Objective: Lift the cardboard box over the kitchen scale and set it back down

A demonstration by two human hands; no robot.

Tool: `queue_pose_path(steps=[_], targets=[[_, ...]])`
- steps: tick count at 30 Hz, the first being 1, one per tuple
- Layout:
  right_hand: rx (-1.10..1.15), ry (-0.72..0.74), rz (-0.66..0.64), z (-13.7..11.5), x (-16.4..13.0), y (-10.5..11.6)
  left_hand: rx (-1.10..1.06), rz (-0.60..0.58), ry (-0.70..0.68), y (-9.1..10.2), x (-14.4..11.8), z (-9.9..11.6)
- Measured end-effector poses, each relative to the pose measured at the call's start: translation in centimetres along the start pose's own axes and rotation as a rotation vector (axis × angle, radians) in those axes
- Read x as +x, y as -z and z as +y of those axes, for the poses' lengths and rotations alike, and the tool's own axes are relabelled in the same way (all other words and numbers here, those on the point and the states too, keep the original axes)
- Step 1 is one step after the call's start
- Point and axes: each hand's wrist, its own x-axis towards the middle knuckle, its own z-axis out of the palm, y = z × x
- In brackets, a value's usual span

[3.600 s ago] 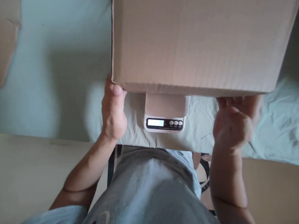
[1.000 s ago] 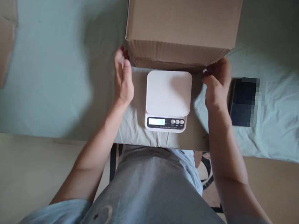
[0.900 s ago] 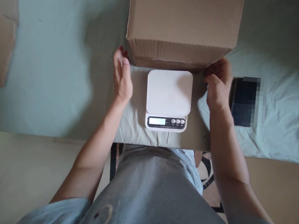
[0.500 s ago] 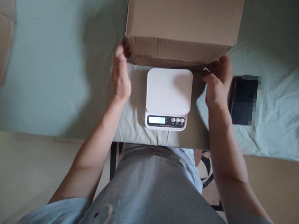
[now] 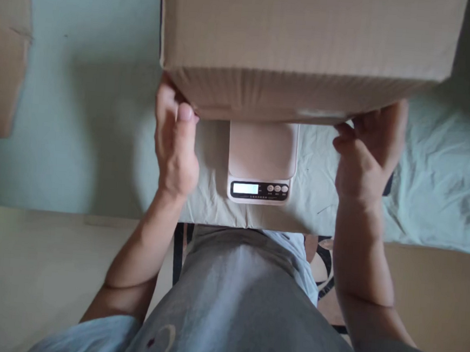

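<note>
A large brown cardboard box [image 5: 307, 35] is held up between my two hands, above the table and partly over a white digital kitchen scale [image 5: 262, 156]. My left hand [image 5: 176, 144] grips the box's lower left side, thumb along its near bottom edge and the other fingers partly hidden under it. At the lower right, my right hand [image 5: 367, 154] holds the box with its fingers tucked beneath. The box covers the far part of the scale's platform. The scale's display is lit, but its digits are too faint to read.
Pale green cloth [image 5: 110, 161] covers the table, wrinkled at the right. Another piece of cardboard [image 5: 1, 71] lies at the far left. A dark object [image 5: 388, 185] shows just behind my right wrist, mostly hidden. The table's front edge runs close to my body.
The box has risen and come nearer to me, looking larger and now overlapping the scale's far part. Both hands have moved up with it and further apart. The scale has stayed put.
</note>
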Motion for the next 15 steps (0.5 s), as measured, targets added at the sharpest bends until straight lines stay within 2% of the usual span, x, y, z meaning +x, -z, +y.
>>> queue_pose_path(steps=[3,6,10,15], targets=[[-0.042,-0.012,0.008,-0.8,-3.1,0.6,0.001,-0.025,0.009,-0.1,-3.9,1.5],[-0.079,-0.039,0.017,-0.8,-5.6,0.8,0.021,-0.011,0.044,0.1,-6.3,1.4],[-0.074,-0.087,0.000,-0.4,-7.5,0.7,0.044,-0.006,0.074,0.6,-7.3,0.5],[-0.084,-0.114,0.005,0.3,-8.3,0.8,0.013,-0.026,0.080,0.9,-7.7,-0.3]])
